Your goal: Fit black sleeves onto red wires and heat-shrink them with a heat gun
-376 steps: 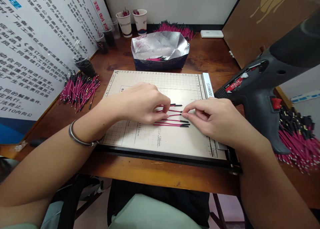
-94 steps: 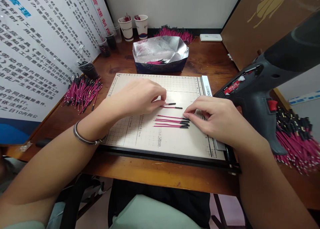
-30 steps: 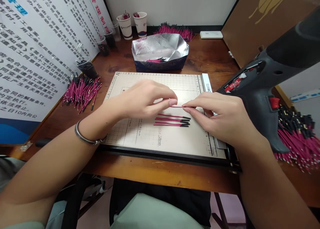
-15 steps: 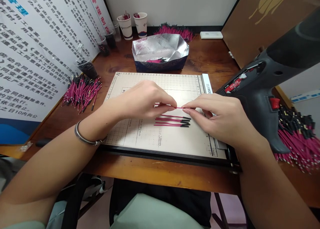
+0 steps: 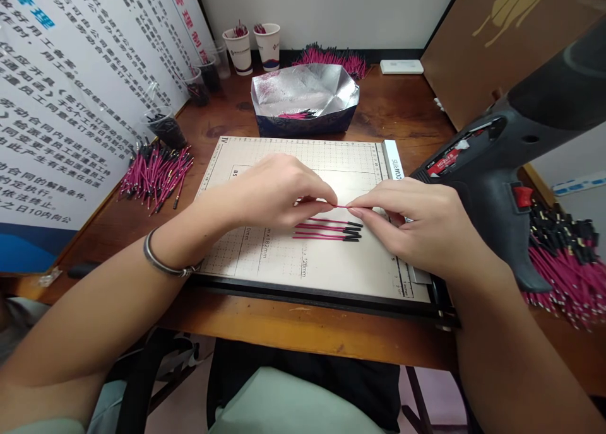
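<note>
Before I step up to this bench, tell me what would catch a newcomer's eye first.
The bulky black plastic gun-shaped tool with a red trigger looms largest, at the right of the view. In the middle, the left hand and right hand pinch a thin magenta wire over a cream gridded board. Behind the board sits an open dark-blue box with a shiny silver lining.

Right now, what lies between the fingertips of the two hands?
A short stretch of pink wire, pinched by the left hand and right hand, with the board behind it, in the head view.
</note>
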Demonstrator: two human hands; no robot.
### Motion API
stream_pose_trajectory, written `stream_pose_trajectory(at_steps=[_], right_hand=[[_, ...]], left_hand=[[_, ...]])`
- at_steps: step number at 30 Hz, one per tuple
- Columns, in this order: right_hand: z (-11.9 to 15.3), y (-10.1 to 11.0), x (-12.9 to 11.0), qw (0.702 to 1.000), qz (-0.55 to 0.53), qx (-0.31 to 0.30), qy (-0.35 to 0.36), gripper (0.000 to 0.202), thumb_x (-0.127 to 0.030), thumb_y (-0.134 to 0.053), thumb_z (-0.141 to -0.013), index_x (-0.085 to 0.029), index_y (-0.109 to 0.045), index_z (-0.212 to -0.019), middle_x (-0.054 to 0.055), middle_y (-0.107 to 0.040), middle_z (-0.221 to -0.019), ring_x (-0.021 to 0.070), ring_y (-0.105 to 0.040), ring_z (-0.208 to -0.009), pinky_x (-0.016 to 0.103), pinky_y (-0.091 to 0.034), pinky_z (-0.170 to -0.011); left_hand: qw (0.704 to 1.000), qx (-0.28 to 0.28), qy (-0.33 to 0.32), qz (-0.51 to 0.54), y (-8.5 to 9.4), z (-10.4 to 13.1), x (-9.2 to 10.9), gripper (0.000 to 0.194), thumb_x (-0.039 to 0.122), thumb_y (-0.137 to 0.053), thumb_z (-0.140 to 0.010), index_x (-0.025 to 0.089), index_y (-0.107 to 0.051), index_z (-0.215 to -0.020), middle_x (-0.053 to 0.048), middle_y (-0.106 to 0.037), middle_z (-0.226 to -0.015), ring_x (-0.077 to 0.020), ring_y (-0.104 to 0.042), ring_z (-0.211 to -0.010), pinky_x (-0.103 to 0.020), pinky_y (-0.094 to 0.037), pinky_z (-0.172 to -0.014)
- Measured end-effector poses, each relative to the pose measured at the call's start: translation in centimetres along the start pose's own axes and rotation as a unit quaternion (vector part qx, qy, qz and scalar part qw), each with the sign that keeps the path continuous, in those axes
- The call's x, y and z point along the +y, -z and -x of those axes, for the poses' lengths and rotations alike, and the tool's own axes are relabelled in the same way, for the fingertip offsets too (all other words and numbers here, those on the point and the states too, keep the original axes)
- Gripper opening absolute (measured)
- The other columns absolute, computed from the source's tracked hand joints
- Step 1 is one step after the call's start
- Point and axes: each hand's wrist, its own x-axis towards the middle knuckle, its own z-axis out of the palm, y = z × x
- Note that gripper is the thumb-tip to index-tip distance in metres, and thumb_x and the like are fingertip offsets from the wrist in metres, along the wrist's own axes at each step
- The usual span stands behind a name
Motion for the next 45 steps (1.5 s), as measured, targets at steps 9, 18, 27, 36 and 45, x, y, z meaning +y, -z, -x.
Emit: stream_pose_trajectory(at_steps=[9, 18, 27, 36, 45], right_hand=[[0.0, 0.1, 0.1, 1.0, -0.008, -0.01, 0.003, 0.016, -0.019, -0.062, -0.093, -0.023, -0.075, -0.085, -0.001, -0.074, -0.073, 0.0113, -0.064, -0.064, 0.028, -0.048, -0.063], [0.0, -0.1, 0.4, 0.995, -0.031, -0.063, -0.072, 0.018, -0.024, -0.063, -0.092, -0.023, -0.08, -0.086, 0.001, -0.076, -0.086, 0.0128, -0.069, -0.076, 0.029, -0.053, -0.07], [0.0, 0.0, 0.4, 0.993, -0.037, -0.075, -0.082, 0.019, -0.025, -0.062, -0.092, -0.023, -0.081, -0.09, 0.002, -0.076, -0.087, 0.0131, -0.069, -0.076, 0.029, -0.053, -0.07], [0.0, 0.4, 0.4, 0.993, -0.023, -0.077, -0.084, 0.016, -0.019, -0.062, -0.089, -0.022, -0.076, -0.082, 0.001, -0.075, -0.084, 0.0128, -0.067, -0.073, 0.029, -0.05, -0.067], [-0.1, 0.4, 0.4, 0.993, -0.015, -0.083, -0.082, 0.014, -0.017, -0.064, -0.087, -0.022, -0.073, -0.078, 0.001, -0.074, -0.082, 0.0141, -0.067, -0.075, 0.029, -0.049, -0.066]], left_hand=[[1.0, -0.022, 0.002, 0.018, 0.4, -0.1, -0.1, 0.029, 0.016, -0.051, -0.094, 0.02, -0.078, -0.086, -0.002, -0.076, -0.074, -0.0125, -0.066, -0.063, -0.025, -0.043, -0.06], [0.998, -0.001, 0.05, -0.025, 0.8, 0.2, -0.5, 0.024, 0.021, -0.052, -0.092, 0.019, -0.075, -0.089, -0.003, -0.076, -0.082, -0.0123, -0.061, -0.063, -0.026, -0.041, -0.062], [0.999, -0.018, 0.029, 0.008, 0.8, 0.1, -0.2, 0.023, 0.023, -0.056, -0.091, 0.019, -0.073, -0.077, -0.001, -0.072, -0.071, -0.0104, -0.055, -0.056, -0.026, -0.037, -0.058], [0.999, -0.015, 0.025, 0.024, 0.9, 0.0, 0.1, 0.028, 0.026, -0.057, -0.091, 0.018, -0.066, -0.065, 0.0, -0.066, -0.061, -0.009, -0.052, -0.052, -0.026, -0.034, -0.056], [0.996, -0.068, 0.046, 0.015, 0.5, 0.0, 0.1, 0.017, 0.017, -0.061, -0.083, 0.02, -0.075, -0.075, 0.001, -0.07, -0.066, -0.0103, -0.054, -0.053, -0.025, -0.034, -0.054]])
